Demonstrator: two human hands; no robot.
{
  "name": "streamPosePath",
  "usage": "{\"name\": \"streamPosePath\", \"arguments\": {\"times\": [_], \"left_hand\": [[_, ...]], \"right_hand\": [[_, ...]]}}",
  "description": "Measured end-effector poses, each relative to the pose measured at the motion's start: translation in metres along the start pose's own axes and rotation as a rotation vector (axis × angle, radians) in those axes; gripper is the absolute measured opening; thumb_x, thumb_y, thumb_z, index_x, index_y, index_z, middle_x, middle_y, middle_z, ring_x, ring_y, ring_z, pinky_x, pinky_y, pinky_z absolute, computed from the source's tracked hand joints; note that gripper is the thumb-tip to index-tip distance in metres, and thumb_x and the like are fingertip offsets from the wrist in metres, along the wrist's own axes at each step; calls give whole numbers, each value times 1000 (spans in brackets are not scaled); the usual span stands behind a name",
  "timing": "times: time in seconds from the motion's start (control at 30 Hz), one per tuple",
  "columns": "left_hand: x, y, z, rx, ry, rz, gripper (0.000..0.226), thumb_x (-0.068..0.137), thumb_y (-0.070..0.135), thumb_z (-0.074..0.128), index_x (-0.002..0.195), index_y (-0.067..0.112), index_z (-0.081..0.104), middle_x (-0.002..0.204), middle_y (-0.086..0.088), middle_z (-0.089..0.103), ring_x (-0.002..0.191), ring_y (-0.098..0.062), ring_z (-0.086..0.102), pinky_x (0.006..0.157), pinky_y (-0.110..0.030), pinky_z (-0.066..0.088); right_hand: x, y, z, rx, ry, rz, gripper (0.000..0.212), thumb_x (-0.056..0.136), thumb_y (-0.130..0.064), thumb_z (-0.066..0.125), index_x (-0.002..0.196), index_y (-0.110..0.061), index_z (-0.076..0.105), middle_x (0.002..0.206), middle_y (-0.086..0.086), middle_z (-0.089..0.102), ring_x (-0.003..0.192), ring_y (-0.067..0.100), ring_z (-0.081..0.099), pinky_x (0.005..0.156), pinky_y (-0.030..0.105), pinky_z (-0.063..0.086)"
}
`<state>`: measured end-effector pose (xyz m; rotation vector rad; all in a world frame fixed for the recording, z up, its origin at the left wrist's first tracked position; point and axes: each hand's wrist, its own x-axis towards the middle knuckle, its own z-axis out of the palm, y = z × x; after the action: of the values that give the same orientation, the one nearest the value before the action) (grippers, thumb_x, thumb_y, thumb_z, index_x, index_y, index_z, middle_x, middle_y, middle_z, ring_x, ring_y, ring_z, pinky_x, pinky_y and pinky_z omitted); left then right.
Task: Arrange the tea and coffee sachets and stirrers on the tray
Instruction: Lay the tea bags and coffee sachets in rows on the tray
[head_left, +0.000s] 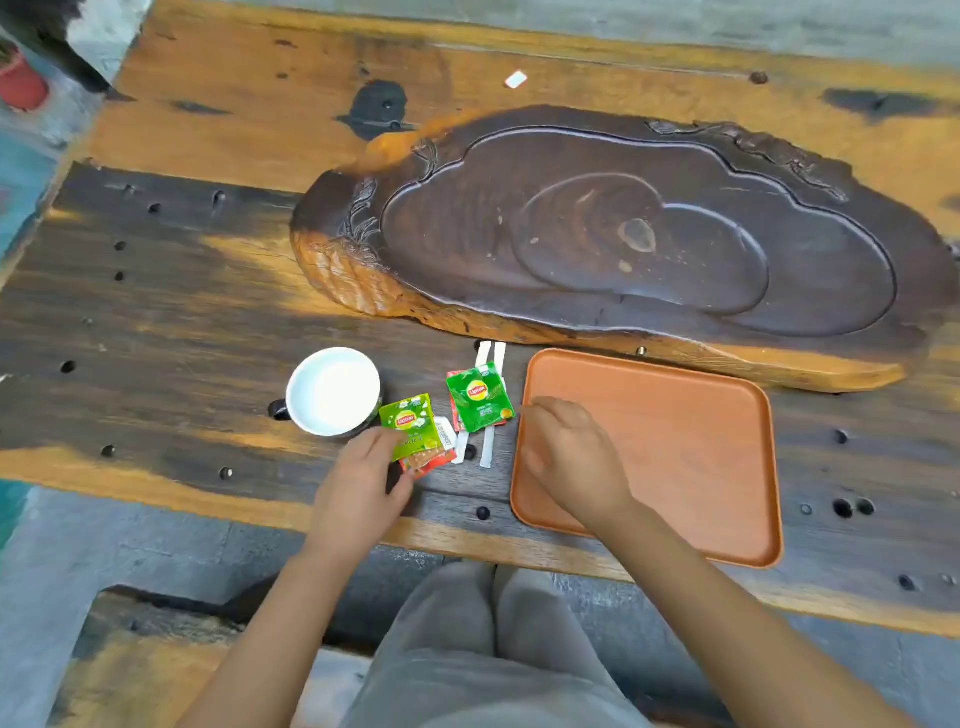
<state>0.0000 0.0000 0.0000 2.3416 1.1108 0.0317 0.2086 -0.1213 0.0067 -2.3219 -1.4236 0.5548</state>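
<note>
An orange tray (691, 447) lies on the wooden table at the right, nothing on it. To its left, a green Lipton sachet (479, 397) rests on a red sachet and two white paper-wrapped stirrers (488, 447). My left hand (358, 493) pinches a small stack: a light green Lipton sachet (410, 423) over an orange-red sachet (427, 460), with a white sachet (445, 431) just behind. My right hand (571, 457) hovers over the tray's left edge, fingers loosely curled, holding nothing that I can see.
A white mug (332, 391) with a dark handle stands left of the sachets. A large carved dark wooden tea board (623, 234) fills the table behind the tray. A small white scrap (516, 79) lies far back. My knees are under the table's front edge.
</note>
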Motion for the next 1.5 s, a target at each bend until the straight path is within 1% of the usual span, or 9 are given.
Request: {"name": "streamPosePath", "arguments": {"times": [0.17,0.33,0.53,0.63,0.77,0.9,1.03,1.33,1.5], "left_hand": [[19,-3,28,66,-19,61,46,79,11,65,124,7,53,132,-17,51,124,-33,45,99,-47,43],[22,-9,44,48,7,-8,44,83,10,63,126,8,53,137,-16,49,128,-34,42,101,-51,41],[19,-7,43,-4,88,-13,34,73,2,71,106,7,66,119,-11,63,112,-31,56,89,-42,48],[18,-5,42,-25,125,-15,24,74,0,70,96,7,69,113,-10,66,106,-28,59,88,-37,48],[15,-1,40,-62,169,-53,18,74,0,70,91,8,69,110,-7,68,104,-23,60,88,-27,42],[9,3,39,-72,188,-64,19,73,1,72,90,8,70,107,-6,69,102,-23,61,88,-32,48],[5,3,38,-62,176,-74,18,74,4,72,92,9,70,108,-6,69,103,-22,60,90,-33,46],[1,9,29,-159,280,-94,16,77,0,68,89,10,68,101,-2,70,99,-18,62,89,-22,43],[0,30,20,-286,450,3,13,82,12,61,90,7,70,99,1,69,101,-10,60,95,-22,44]], "right_hand": [[41,-5,25,-274,-35,-221,69,48,-4,81,115,-15,64,122,11,64,112,31,60,84,45,51],[54,5,46,-330,-120,-280,69,42,-2,83,109,-16,68,113,7,69,107,26,64,82,40,53],[50,15,54,-248,-36,-392,39,49,-5,85,85,-13,72,96,5,74,89,24,69,70,30,55],[47,13,52,-273,-3,-435,30,45,-5,85,65,-15,66,72,1,71,67,22,66,58,23,48],[43,18,51,-249,-9,-445,46,53,-17,83,97,-14,70,109,7,70,96,24,66,74,30,53],[42,18,53,-283,-86,-468,55,47,-18,84,100,-14,71,114,7,69,101,25,64,79,33,53],[45,18,58,-291,-116,-472,67,40,-4,83,105,-10,69,118,11,66,105,30,63,80,39,54],[41,20,58,-205,47,-620,33,59,-7,85,89,-12,74,102,2,73,94,24,68,80,31,54],[22,17,38,7,294,-478,19,84,-10,61,99,-10,72,105,2,73,99,20,67,91,31,47]]}}
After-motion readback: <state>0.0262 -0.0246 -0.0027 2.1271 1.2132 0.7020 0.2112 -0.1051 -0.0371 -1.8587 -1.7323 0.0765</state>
